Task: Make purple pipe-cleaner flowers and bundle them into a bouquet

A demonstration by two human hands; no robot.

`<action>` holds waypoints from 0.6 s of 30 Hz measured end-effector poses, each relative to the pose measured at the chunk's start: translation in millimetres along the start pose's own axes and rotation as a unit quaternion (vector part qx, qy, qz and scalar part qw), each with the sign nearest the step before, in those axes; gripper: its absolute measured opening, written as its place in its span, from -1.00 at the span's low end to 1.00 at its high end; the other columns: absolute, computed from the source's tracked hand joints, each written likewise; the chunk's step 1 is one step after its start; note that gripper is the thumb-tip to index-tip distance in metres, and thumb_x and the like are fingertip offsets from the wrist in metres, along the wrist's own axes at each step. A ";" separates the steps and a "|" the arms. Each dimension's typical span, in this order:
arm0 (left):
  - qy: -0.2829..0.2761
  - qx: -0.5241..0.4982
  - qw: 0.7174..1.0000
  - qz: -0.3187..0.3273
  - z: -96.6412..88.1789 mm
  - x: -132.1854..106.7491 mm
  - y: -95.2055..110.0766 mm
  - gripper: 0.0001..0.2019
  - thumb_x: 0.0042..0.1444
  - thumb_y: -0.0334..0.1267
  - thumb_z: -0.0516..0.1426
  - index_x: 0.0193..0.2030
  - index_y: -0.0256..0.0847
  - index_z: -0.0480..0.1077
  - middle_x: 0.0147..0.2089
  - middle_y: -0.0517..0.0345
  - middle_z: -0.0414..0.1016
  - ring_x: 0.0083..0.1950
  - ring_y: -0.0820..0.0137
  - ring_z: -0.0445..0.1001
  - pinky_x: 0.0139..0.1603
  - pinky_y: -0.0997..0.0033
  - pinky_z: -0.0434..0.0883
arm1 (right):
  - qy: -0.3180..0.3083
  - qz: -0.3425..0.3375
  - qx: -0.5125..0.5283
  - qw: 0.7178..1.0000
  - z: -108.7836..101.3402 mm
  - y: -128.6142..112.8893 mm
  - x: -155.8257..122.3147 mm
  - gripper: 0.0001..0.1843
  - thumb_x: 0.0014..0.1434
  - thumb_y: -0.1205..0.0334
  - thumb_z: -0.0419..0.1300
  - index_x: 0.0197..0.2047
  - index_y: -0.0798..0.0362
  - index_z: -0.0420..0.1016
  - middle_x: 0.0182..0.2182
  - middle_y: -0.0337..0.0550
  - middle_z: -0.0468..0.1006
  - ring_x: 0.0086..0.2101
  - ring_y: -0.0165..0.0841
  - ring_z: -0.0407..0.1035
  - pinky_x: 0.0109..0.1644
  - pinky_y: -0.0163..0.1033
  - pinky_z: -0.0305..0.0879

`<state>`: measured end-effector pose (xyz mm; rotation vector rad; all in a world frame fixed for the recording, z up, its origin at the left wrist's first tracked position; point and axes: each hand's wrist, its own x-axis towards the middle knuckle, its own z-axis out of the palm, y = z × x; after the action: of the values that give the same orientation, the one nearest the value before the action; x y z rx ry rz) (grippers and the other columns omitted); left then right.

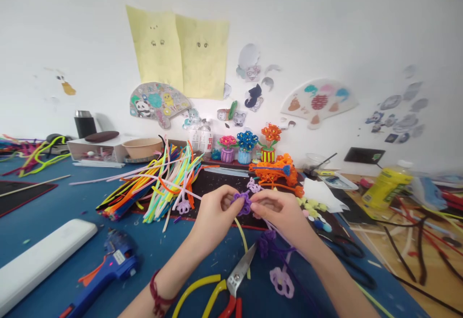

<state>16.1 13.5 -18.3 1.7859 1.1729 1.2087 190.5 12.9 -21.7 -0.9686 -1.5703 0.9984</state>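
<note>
Head camera shows our purple pipe-cleaner flower [241, 204] between our two hands, at the tips of the fingers and above the blue tabletop [155, 255]. Our left hand [219, 207] pinches its left side, the thumb pressed across the petals; our right hand [278, 209] has thumb and forefinger drawn together at its right edge, with hardly any gap between them. A pale yellow strip [241, 236] hangs just below the flower, passing by the blades of the scissors [237, 275], whose handles are yellow and red.

Beneath our right hand we see a dark purple flower [266, 242] and, nearer us, a lilac flower [282, 282]. To our left lie a blue glue gun [119, 258] and a long white case [47, 262]; beyond them spreads a bundle of bright pipe cleaners [173, 178]. Farther back, three small pots of flowers [248, 153] stand in a row near the white wall [289, 19], which carries two yellow sheets [177, 53] and two decorated fans. On our right, a yellow bottle [387, 188] with a white cap stands on a wooden surface [437, 241].
</note>
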 end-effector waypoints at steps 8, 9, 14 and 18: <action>0.004 0.090 0.994 0.058 4.1 -2.3 1.5 -0.88 0.15 -0.28 0.08 -0.34 -0.24 0.40 -0.45 0.23 0.38 -0.44 0.47 0.27 -0.42 0.47 0.19 | 0.017 -0.002 -0.027 0.999 4.6 0.4 -1.0 -0.75 0.01 0.08 0.31 -0.43 0.13 0.52 -0.59 -0.20 0.51 -0.55 -0.38 0.43 -0.45 -0.30 0.41; 0.003 0.091 0.994 0.061 4.5 -2.2 0.7 -0.89 0.15 -0.28 0.08 -0.33 -0.24 0.40 -0.43 0.22 0.40 -0.42 0.46 0.29 -0.40 0.47 0.20 | 0.018 -0.001 -0.027 0.999 4.3 0.5 -0.8 -0.75 0.01 0.09 0.31 -0.43 0.13 0.52 -0.59 -0.20 0.50 -0.55 -0.38 0.43 -0.45 -0.31 0.41; -0.002 0.094 0.993 0.077 5.9 -1.4 -2.7 -0.89 0.17 -0.28 0.07 -0.31 -0.23 0.39 -0.37 0.19 0.44 -0.36 0.43 0.36 -0.35 0.46 0.24 | 0.011 -0.003 -0.024 1.000 2.7 1.7 0.7 -0.81 -0.02 0.16 0.32 -0.45 0.12 0.50 -0.61 -0.23 0.48 -0.56 -0.39 0.42 -0.45 -0.33 0.38; -0.015 0.079 0.994 0.077 5.8 -1.1 -3.3 -0.90 0.16 -0.28 0.08 -0.31 -0.23 0.39 -0.37 0.18 0.44 -0.35 0.43 0.37 -0.34 0.46 0.26 | 0.016 -0.018 -0.052 0.998 2.1 4.4 1.3 -0.85 -0.02 0.21 0.31 -0.47 0.11 0.50 -0.62 -0.24 0.47 -0.57 -0.40 0.40 -0.47 -0.34 0.33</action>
<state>20.3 13.4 -23.6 2.0377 1.1584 1.1998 188.7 15.3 -25.7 -1.0187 -1.6211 0.8787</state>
